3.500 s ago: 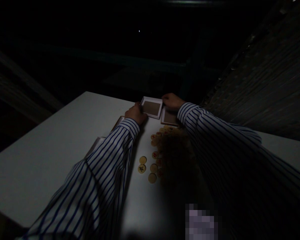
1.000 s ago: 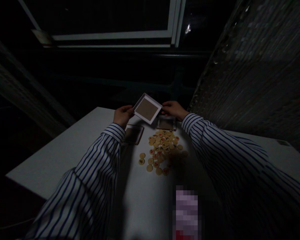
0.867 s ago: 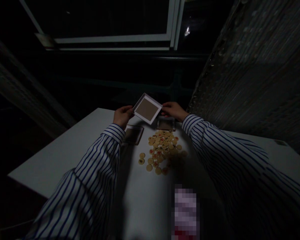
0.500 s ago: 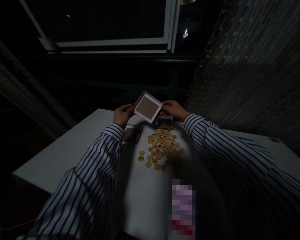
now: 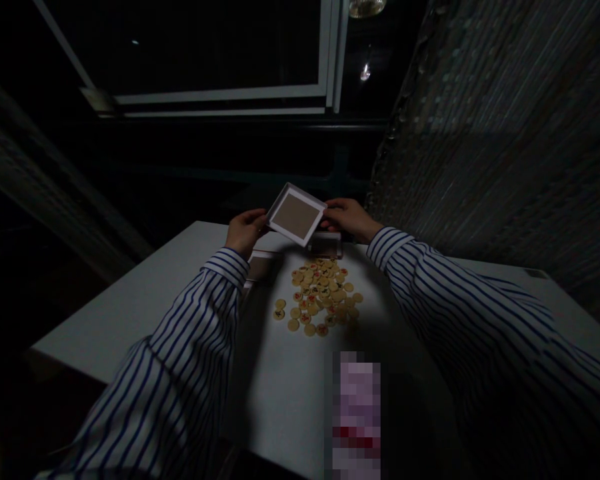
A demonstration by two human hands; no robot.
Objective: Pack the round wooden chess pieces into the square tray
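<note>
You have the box point(image 5: 296, 215) up between your two hands, its open side toward you, so the step in hand looks like handling this one by opposite corners. Your left grip point(image 5: 244, 232) is narrow, pinching the left corner; your right grip point(image 5: 350, 219) is just as narrow, on the right corner. The box is tilted, with one corner pointing down toward you, and it appears to be clear of the tabletop point(image 5: 285, 380).

Behind the lower edge, below your right grip, lies the right box point(image 5: 326, 248), open side up and partly covered. The left box point(image 5: 263, 264) lies beside your left sleeve point(image 5: 200, 313), which hides part of it. The light is poor there, so you can't be sure whether the pale strip point(image 5: 247, 289) just below it is another box.

On your side of the right box, the discs point(image 5: 325, 293) spread in a loose heap, some with red or black marks, and a pair point(image 5: 279, 309) sits a little apart at the left. The next move probably calls for steady, even hold at both corners, with room left above the right box and the discs.
</note>
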